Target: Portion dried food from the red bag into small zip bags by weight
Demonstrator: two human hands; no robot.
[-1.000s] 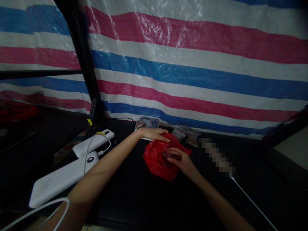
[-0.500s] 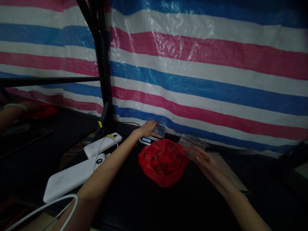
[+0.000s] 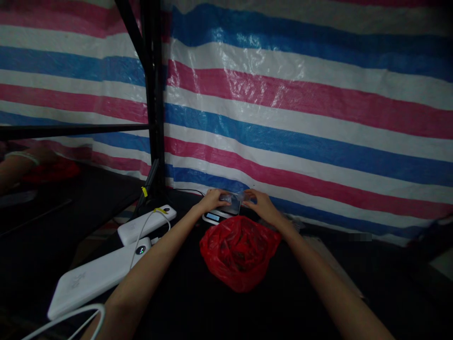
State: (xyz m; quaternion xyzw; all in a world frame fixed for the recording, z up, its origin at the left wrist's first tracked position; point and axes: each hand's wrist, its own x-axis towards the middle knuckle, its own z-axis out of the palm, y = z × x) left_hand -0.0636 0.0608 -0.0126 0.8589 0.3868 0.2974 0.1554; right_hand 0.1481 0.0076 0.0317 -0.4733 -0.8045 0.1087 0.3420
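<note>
Both my hands meet over a small digital scale (image 3: 213,217) with a lit display, at the back of the black table. My left hand (image 3: 211,200) has its fingers curled at the left end of a small clear plastic bag (image 3: 240,196). On the other side, my right hand (image 3: 261,206) pinches the bag between thumb and fingers. The film is thin and dim, so its outline is hard to follow. Just in front of the scale lies an open red plastic bag (image 3: 240,255) with dark contents that I cannot make out.
Two white power banks (image 3: 92,278) with a white cable lie at the left. A flat board (image 3: 332,264) is partly behind my right forearm. A black metal post (image 3: 155,94) and a striped tarp (image 3: 300,113) stand behind. Another person's arm (image 3: 17,165) is at far left.
My right hand has moved left from beside the red bag to the scale, with clear plastic in its fingers. My left hand stays at the scale. The view has tilted up slightly.
</note>
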